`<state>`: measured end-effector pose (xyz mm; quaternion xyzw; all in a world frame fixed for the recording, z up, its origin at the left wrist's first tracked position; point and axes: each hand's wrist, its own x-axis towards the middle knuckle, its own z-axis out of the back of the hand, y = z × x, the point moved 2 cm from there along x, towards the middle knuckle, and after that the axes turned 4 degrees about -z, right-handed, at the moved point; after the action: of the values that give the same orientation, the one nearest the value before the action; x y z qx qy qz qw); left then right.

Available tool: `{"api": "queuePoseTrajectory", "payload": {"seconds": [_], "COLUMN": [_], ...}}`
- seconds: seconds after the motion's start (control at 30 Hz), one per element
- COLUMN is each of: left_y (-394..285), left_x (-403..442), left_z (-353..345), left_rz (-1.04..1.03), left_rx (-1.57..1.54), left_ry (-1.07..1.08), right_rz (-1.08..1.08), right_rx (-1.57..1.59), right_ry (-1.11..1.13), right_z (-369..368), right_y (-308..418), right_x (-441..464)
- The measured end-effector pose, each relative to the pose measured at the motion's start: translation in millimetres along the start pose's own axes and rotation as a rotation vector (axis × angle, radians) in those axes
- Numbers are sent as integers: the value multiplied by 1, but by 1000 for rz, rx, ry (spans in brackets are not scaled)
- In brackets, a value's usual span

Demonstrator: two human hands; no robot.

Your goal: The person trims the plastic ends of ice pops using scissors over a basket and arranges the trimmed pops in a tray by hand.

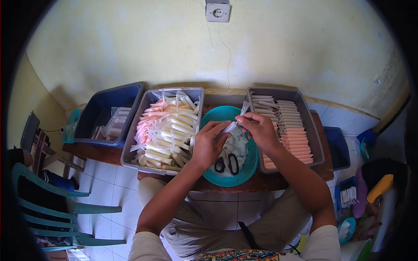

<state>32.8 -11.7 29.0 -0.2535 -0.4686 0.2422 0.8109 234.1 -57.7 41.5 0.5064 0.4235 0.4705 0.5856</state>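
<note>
In front of my chest, my left hand [208,144] is closed around a white-filled plastic tube [231,127] that looks like an ice pop. My right hand [260,129] pinches the tube's clear film end, and a loose clear tip [245,107] sticks up above the fingers. Below both hands is a teal perforated basket [233,180] holding clear plastic scraps [241,145] and black-handled scissors [233,163]. Left of it, a grey tub [126,158] is heaped with cream and pink filled tubes [174,126]. Tied white and pink tubes [296,141] lie in rows inside the right-hand grey tub [320,154].
A dark blue tub [93,104] with packed brown tubes [117,122] stands at the table's far left. The wooden table [196,186] backs onto a wall with a socket [217,13]. A green plastic chair [48,217] is at left; floor containers [347,191] are at right.
</note>
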Motion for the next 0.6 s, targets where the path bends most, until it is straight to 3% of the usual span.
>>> {"api": "queuePoseTrajectory", "payload": {"seconds": [0.3,0.6], "left_y": [14,17], "left_x": [-8,-6], "left_z": [-1,7], "left_rz": [93,1], "left_rx": [11,181], "left_ry": [44,33], "right_rz": [-41,-34], "right_rx": [122,183], "right_ry": [-46,-91], "right_z": [2,-6], "right_y": [-18,-21], "right_x": [11,13]}}
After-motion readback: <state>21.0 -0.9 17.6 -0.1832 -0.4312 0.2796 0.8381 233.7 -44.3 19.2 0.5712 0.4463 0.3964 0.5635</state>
